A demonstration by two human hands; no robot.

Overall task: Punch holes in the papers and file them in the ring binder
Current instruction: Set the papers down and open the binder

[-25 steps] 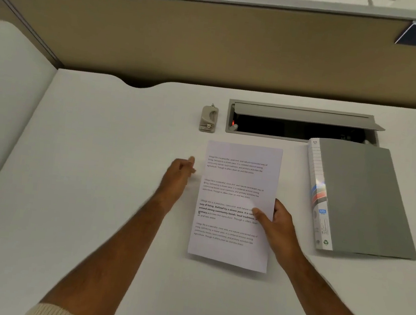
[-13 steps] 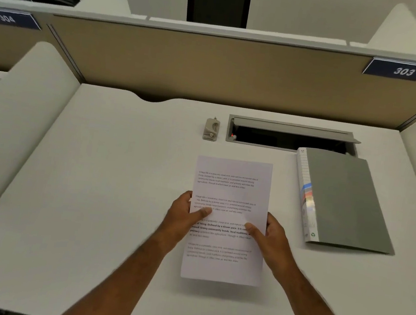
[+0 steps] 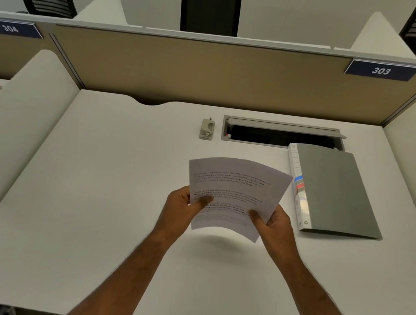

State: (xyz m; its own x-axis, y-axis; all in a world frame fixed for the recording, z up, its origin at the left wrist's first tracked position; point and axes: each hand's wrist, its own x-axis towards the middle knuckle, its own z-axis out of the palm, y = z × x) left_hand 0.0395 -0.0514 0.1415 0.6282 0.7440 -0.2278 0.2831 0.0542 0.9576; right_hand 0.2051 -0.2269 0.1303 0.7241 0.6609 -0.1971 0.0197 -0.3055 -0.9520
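White cubicle surface (image 3: 92, 195), walled by beige partitions: a closed grey ring binder (image 3: 338, 194) lies at right, spine toward the middle. Printed papers (image 3: 234, 186) are held bowed above the surface, pinched at their near corners by the left hand (image 3: 182, 206) and right hand (image 3: 272, 222). A small hole punch (image 3: 207, 129) sits beyond the sheets' far edge, nearer the left hand, likely the next stop.
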